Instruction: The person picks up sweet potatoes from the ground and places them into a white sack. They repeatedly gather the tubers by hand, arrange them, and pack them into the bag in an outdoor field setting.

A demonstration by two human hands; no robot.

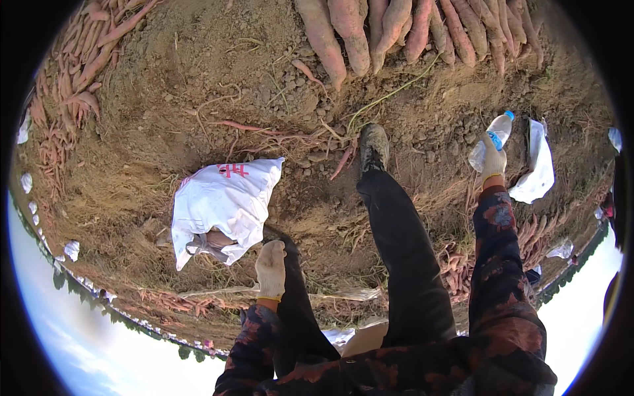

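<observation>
My right hand (pixel 494 159), in a pale knit glove, is closed around a clear plastic bottle (pixel 500 129) with a blue cap and blue label. My left hand (pixel 271 267), gloved alike, is beside my left leg with its fingers curled; whether it holds anything cannot be told. Left of it a white woven plastic sack (pixel 223 198) with red printing lies on the soil, its mouth toward me and something brownish showing inside. Another white sack (pixel 537 163) lies crumpled to the right of the bottle.
Large sweet potatoes (pixel 346 39) lie in a row at the top. More sweet potatoes (pixel 79 74) are heaped at the upper left and lower right. Thin roots and a green vine (pixel 391 94) lie near my shoe (pixel 374 143). Distant white sacks (pixel 72 250) dot the field.
</observation>
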